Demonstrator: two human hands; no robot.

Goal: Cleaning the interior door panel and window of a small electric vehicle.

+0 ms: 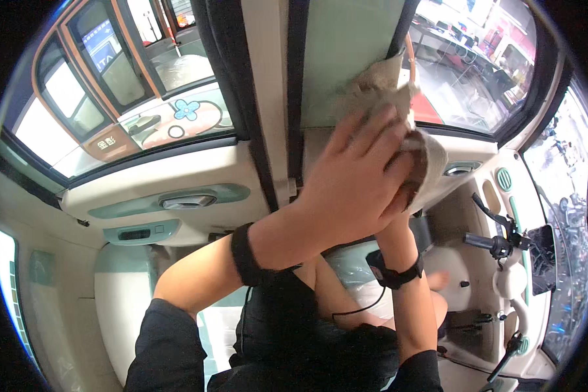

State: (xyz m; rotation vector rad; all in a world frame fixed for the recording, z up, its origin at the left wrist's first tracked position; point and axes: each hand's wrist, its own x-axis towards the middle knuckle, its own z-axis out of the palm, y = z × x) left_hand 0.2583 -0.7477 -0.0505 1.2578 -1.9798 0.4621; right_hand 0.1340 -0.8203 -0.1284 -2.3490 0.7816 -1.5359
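My left hand reaches up and across in front of me, its fingers curled over a crumpled beige cloth. The cloth looks blurred, and its upper folds lie against a pale green panel beside a window. My right hand is raised just below and behind the left, at the cloth's lower end. Most of it is hidden by the left hand and the cloth, so its grip cannot be made out. A black band circles my left wrist, and a black strapped device sits on my right.
I sit inside a small vehicle cabin. Handlebars and a dark screen stand at the right. Door handles are set into cream door panels. A plastic-covered seat is at the left. A thin black cable crosses near my legs.
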